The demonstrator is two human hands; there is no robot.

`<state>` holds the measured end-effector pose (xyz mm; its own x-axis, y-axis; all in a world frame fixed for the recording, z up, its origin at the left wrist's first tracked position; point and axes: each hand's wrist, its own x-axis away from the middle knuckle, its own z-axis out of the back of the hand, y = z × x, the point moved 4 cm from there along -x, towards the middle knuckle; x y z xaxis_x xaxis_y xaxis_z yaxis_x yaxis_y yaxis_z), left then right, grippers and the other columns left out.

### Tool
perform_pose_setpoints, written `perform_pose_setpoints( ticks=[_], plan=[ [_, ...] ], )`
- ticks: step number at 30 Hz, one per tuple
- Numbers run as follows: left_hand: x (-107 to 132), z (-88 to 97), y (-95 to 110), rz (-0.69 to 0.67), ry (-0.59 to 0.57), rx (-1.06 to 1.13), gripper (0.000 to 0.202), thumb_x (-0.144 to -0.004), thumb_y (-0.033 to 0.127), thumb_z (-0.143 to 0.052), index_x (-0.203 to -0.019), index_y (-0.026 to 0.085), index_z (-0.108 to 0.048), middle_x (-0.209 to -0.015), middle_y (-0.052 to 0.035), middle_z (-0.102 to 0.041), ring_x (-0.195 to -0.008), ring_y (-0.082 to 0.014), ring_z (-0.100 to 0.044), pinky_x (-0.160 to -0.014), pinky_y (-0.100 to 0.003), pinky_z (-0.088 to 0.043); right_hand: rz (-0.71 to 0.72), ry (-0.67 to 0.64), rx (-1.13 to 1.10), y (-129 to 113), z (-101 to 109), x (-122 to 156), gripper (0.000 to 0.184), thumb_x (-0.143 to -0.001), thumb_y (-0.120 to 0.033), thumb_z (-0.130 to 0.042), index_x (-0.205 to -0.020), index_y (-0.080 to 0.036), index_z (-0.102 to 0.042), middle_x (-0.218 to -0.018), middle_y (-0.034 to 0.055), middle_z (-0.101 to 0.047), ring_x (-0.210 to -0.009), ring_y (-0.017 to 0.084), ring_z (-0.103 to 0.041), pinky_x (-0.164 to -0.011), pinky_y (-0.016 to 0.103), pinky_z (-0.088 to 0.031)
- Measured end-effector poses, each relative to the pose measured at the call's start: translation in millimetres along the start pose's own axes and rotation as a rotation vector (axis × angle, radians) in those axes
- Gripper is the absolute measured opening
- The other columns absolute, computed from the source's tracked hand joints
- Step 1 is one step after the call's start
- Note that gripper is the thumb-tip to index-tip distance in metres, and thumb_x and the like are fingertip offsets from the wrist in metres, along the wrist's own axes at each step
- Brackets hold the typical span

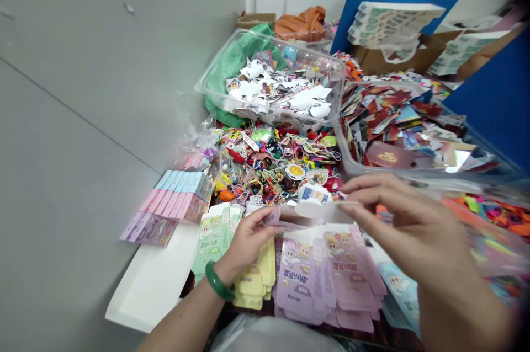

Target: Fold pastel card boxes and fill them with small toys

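Observation:
My left hand [247, 241], with a green bangle on the wrist, pinches the left end of a small pink paper box [308, 214]. My right hand [408, 219] grips the same box at its right end, fingers curled over its white flap. Both hands hold it just above a fanned pile of flat purple box blanks [323, 286]. Flat yellow blanks [256, 280] and green blanks [213, 236] lie to the left of that pile.
A row of folded pink and blue boxes [176, 200] stands at the left. Behind lies a heap of small colourful trinkets [277, 159]. Clear bins hold white stickers [285, 92] and red cards [397, 126]. Stacked green box blanks [389, 21] sit on a cardboard box.

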<state>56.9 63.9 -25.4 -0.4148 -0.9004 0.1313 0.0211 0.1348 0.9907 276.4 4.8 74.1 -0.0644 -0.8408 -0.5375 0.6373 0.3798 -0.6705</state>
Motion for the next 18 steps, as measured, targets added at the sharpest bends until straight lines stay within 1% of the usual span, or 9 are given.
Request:
perform_pose_setpoints(
  ticks=[1,3,6,9,11,12,15,18],
  plan=[
    [0,-0.8,-1,-0.005,0.003,-0.007,0.032,-0.074,0.022,-0.075,-0.106,0.019,-0.071,-0.111,-0.0089,-0.072,-0.106,-0.0254,-0.064,-0.1,-0.043,-0.047,0.062,-0.037,0.053,-7,-5,0,0.007,-0.086,-0.021,-0.062,-0.082,-0.025,-0.065,-0.096,0.0054,-0.066,-0.093,0.022,-0.061,-0.08,0.038,-0.048],
    [0,-2.2,-3,-0.015,0.002,-0.03,0.033,-0.072,0.022,-0.076,-0.105,0.02,-0.072,-0.111,-0.0078,-0.072,-0.104,-0.025,-0.065,-0.098,-0.042,-0.048,0.159,-0.103,0.15,-15,-17,0,0.008,-0.087,-0.017,-0.06,-0.082,-0.022,-0.065,-0.099,0.0082,-0.066,-0.094,0.024,-0.06,-0.08,0.04,-0.049],
    [-1,-4.6,-7,-0.026,-0.023,-0.034,0.033,-0.072,0.021,-0.076,-0.105,0.021,-0.072,-0.11,-0.0067,-0.072,-0.103,-0.0245,-0.065,-0.096,-0.041,-0.049,0.225,-0.147,0.214,-18,-34,-2,0.011,-0.087,-0.014,-0.056,-0.082,-0.018,-0.065,-0.098,0.0104,-0.067,-0.092,0.025,-0.059,-0.077,0.04,-0.049],
    [0,-4.9,-7,-0.018,-0.037,0.018,0.034,-0.073,0.022,-0.076,-0.107,0.021,-0.071,-0.111,-0.0063,-0.073,-0.103,-0.024,-0.066,-0.095,-0.039,-0.05,0.196,-0.134,0.182,-15,-40,-4,0.011,-0.089,-0.015,-0.055,-0.093,-0.018,-0.065,-0.102,0.0106,-0.067,-0.097,0.024,-0.06,-0.082,0.04,-0.05],
    [1,-4.6,-6,-0.001,-0.047,0.058,0.037,-0.074,0.025,-0.076,-0.11,0.02,-0.069,-0.113,-0.007,-0.072,-0.103,-0.0239,-0.066,-0.094,-0.038,-0.05,0.153,-0.125,0.135,-11,-38,-4,0.014,-0.09,-0.018,-0.057,-0.102,-0.019,-0.063,-0.106,0.0098,-0.067,-0.101,0.024,-0.06,-0.085,0.039,-0.05],
    [1,-4.6,-5,0.014,-0.056,0.076,0.037,-0.076,0.026,-0.075,-0.112,0.02,-0.068,-0.114,-0.0074,-0.072,-0.104,-0.0238,-0.066,-0.094,-0.037,-0.05,0.132,-0.124,0.112,-9,-37,-4,0.014,-0.09,-0.02,-0.057,-0.103,-0.02,-0.062,-0.107,0.0094,-0.067,-0.103,0.023,-0.06,-0.085,0.039,-0.05],
    [3,-6.2,-3,0.056,-0.097,0.12,0.034,-0.08,0.028,-0.071,-0.113,0.019,-0.067,-0.116,-0.008,-0.071,-0.105,-0.0231,-0.065,-0.095,-0.035,-0.049,0.072,-0.138,0.071,0,-34,-2,0.009,-0.09,-0.022,-0.057,-0.095,-0.022,-0.064,-0.107,0.0084,-0.066,-0.103,0.023,-0.061,-0.085,0.038,-0.05],
    [5,-9.8,-1,0.068,-0.138,0.149,0.033,-0.082,0.028,-0.07,-0.112,0.019,-0.067,-0.116,-0.0076,-0.071,-0.107,-0.0225,-0.064,-0.095,-0.033,-0.048,-0.001,-0.201,0.055,9,-35,0,0.012,-0.09,-0.024,-0.056,-0.089,-0.022,-0.068,-0.108,0.0082,-0.065,-0.102,0.022,-0.062,-0.086,0.038,-0.049]
  ],
)
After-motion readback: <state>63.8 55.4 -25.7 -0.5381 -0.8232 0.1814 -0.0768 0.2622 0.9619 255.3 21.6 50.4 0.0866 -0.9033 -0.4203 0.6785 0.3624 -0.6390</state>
